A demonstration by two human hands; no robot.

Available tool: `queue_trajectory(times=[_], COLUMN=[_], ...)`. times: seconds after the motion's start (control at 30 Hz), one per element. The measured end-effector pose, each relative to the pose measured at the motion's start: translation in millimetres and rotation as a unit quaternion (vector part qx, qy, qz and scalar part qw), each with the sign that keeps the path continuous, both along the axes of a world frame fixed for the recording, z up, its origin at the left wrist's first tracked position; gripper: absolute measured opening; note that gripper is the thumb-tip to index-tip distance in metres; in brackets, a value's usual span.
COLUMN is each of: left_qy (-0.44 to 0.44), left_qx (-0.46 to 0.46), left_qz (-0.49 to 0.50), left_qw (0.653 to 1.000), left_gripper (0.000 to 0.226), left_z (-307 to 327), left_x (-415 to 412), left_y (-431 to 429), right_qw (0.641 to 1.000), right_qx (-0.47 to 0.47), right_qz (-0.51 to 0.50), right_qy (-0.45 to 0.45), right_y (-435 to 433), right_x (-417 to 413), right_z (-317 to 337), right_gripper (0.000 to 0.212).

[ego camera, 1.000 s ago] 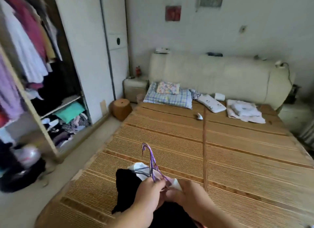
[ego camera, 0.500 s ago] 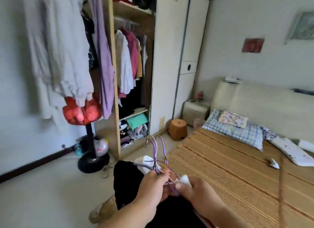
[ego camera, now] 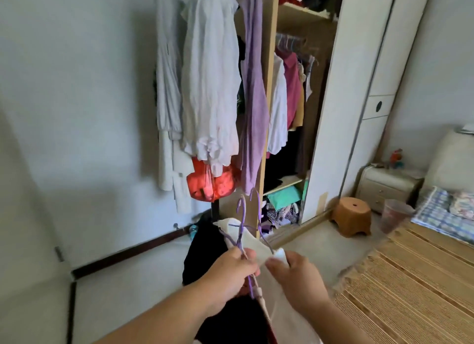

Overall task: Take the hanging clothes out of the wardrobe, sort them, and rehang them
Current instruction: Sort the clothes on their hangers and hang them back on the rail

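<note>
A: Hands first. Left hand at 6 o'clock, fingers curled tight round the necks of the purple hangers. Two hooks stand up above the fist, a third maybe; can't tell. A black garment hangs off them to the left, a white garment drapes across the front.

B: Right hand?

A: Just beside the left, at 5 o'clock. Thumb and fingers pinched on a corner of the white cloth. Both hands full, none free.

B: Risks?

A: Judgement only: hooks bunched in one fist could snag each other when one is lifted onto the rail, and pull a second hanger off with it. The white piece looks loosely seated; a tug from the right hand could slide it off its hanger. Black cloth trails low and might catch.

B: Surroundings, left to right.

A: At 10 to 11 o'clock, pale shirts on a stand against the wall, a red bag under them. A purple top hangs at 12, right over the wardrobe's side panel, partly across the approach. Wardrobe open at 12 to 1; rail already crowded with white, pink and yellow garments, so a gap must be made. Folded things heaped on the lower shelf.

B: Further right?

A: Brown stool at 3 o'clock on the floor by the door, bedside cabinet behind, bamboo mat at 4. Stool is near the walking line.
</note>
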State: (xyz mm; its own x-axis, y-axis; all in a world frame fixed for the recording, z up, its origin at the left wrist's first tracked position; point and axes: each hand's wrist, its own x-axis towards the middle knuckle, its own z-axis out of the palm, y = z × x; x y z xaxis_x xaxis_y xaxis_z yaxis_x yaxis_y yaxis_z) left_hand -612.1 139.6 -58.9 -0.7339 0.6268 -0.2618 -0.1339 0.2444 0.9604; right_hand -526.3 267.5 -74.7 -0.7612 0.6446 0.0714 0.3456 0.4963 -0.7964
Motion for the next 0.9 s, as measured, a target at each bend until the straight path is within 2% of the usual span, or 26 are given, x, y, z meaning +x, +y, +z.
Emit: queue_trajectory(times=[0.17, 0.27, 0.37, 0.57, 0.9], left_qy=[0.116, 0.178, 0.207, 0.190, 0.114], left_qx=[-0.095, -0.106, -0.099, -0.067, -0.009], left_qz=[-0.006, -0.004, 0.013, 0.067, -0.007], left_qw=[0.989, 0.978, 0.973, 0.977, 0.993], left_gripper=[0.014, 0.025, 0.024, 0.021, 0.020], left_z=[8, 13, 19, 25, 46], left_x=[-84, -129, -168, -238, -302], left_y=[7, 19, 38, 93, 204], right_qw=[0.999, 0.997, 0.996, 0.994, 0.986], right_qx=[0.009, 0.013, 0.008, 0.013, 0.046], right_qz=[-0.046, -0.059, -0.071, -0.101, -0.156], right_qy=[0.023, 0.040, 0.046, 0.036, -0.022], right_y=[6, 16, 31, 85, 179], right_x=[-70, -107, -139, -202, -265], right_z=[13, 14, 12, 18, 42], right_gripper=[0.033, 0.032, 0.034, 0.032, 0.031])
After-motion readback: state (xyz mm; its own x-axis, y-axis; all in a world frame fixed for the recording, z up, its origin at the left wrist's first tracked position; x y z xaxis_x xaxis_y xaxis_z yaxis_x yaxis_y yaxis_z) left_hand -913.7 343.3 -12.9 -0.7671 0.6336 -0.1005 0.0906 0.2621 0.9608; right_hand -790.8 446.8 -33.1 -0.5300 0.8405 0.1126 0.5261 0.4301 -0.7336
